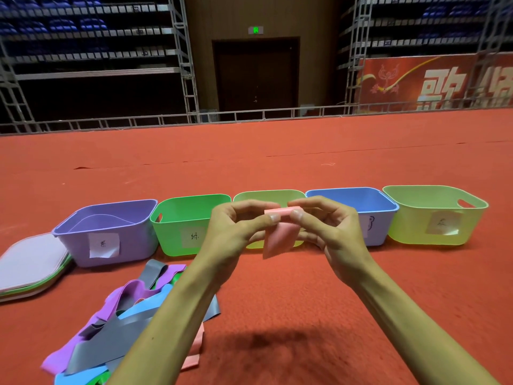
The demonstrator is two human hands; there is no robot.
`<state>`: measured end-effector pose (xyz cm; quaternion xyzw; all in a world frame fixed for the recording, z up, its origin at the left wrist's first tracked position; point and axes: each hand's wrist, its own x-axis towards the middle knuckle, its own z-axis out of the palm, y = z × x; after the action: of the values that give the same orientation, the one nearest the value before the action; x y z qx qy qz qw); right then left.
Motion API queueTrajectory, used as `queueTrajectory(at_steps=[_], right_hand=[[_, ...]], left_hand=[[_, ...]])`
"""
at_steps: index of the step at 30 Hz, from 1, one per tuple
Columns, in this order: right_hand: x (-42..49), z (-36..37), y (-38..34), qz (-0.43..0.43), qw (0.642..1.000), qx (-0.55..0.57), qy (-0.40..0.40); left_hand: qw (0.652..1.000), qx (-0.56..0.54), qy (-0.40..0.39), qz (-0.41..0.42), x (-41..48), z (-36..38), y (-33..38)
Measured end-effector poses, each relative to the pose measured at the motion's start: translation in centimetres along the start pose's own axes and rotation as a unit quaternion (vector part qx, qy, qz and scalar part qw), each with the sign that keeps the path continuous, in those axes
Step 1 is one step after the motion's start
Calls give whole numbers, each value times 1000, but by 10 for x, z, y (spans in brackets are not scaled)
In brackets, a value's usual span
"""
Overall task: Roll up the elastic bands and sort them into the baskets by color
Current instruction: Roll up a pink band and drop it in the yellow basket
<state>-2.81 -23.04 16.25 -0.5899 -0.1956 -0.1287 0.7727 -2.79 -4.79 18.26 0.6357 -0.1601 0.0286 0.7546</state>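
Observation:
A pink elastic band (pixel 280 232) is held in the air between both hands, its top rolled into a short tube and its loose end hanging down. My left hand (pixel 236 229) pinches the roll's left end and my right hand (pixel 330 229) pinches its right end. Behind the hands stands a row of baskets: purple (pixel 111 234), green (pixel 180 220), a pale yellow-green one (pixel 266 197) partly hidden by the hands, blue (pixel 358 201) and another yellow-green one (pixel 433 218). A heap of loose bands (pixel 122 320), purple, grey, blue, pink and green, lies on the carpet at the lower left.
A stack of flat basket lids (pixel 30 268) lies left of the purple basket. Everything rests on red carpet (pixel 305 301). Metal scaffolding, a dark door and a red banner stand far behind.

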Motion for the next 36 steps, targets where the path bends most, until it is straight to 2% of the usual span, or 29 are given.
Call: queueTrajectory(at_steps=[8, 12, 16, 28, 36], right_hand=[[-1, 4, 2, 4, 1000, -8, 6], [0, 1, 6, -12, 999, -26, 16], [-1, 0, 6, -23, 999, -30, 9], [1, 4, 5, 37, 999, 7, -28], [-1, 5, 7, 4, 1000, -19, -5]], left_hand=[[1000, 0, -7, 8, 0, -1, -5], [999, -26, -5, -27, 0, 1, -1], [999, 1, -5, -47, 1, 3, -2], [1000, -1, 19, -15, 0, -3, -6], [1000, 10, 6, -8, -3, -5, -7]])
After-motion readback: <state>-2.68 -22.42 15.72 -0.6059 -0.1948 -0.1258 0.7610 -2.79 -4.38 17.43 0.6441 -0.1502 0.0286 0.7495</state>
